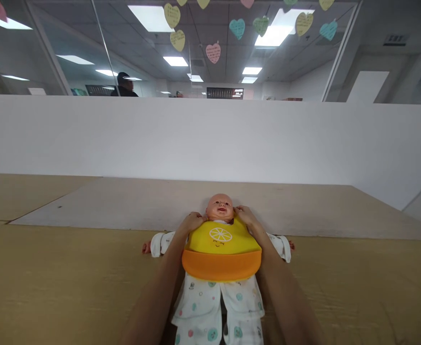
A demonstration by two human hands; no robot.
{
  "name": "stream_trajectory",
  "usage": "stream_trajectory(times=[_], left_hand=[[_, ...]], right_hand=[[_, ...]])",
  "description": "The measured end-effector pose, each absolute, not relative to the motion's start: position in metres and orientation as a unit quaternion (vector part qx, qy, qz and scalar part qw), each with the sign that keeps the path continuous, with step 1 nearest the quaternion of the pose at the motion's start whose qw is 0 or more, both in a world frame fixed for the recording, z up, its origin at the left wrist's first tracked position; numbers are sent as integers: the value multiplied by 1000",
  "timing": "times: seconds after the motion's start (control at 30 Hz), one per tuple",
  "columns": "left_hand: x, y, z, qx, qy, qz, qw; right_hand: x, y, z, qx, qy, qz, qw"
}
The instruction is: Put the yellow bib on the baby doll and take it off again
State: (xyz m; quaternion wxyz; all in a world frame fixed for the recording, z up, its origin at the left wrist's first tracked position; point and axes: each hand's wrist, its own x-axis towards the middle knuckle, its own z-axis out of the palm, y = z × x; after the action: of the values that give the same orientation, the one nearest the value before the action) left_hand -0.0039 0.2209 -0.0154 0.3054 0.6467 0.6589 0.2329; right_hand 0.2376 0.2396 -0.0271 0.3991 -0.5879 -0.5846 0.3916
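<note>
A baby doll [220, 207] lies on its back, head away from me, with both arms stretched out sideways. It wears white clothes [199, 299] printed with coloured dots. Over its chest lies a yellow bib [203, 239] with a lemon-slice print and an orange catch pocket [221, 266]. My left hand [193, 222] is closed at the bib's upper left edge, beside the doll's neck. On the other side, my right hand [246, 218] is closed on the bib's upper right edge near the doll's head. The bib's neck ends are mostly hidden by my fingers.
The doll rests on a tan surface [70, 278], its head on a paler panel [124, 201]. A white wall [210, 139] rises behind. Above it is glass with heart-shaped notes [213, 53]. A person [124, 85] is beyond the glass.
</note>
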Motion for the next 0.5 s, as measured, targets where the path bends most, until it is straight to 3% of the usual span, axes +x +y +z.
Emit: stream_trajectory(times=[0.33, 0.5], left_hand=[[-7, 218, -11, 629, 658, 293, 292], [-4, 215, -10, 596, 635, 355, 340]], right_hand=[[234, 241, -35, -592, -509, 412, 470], [233, 244, -33, -561, -493, 391, 538]])
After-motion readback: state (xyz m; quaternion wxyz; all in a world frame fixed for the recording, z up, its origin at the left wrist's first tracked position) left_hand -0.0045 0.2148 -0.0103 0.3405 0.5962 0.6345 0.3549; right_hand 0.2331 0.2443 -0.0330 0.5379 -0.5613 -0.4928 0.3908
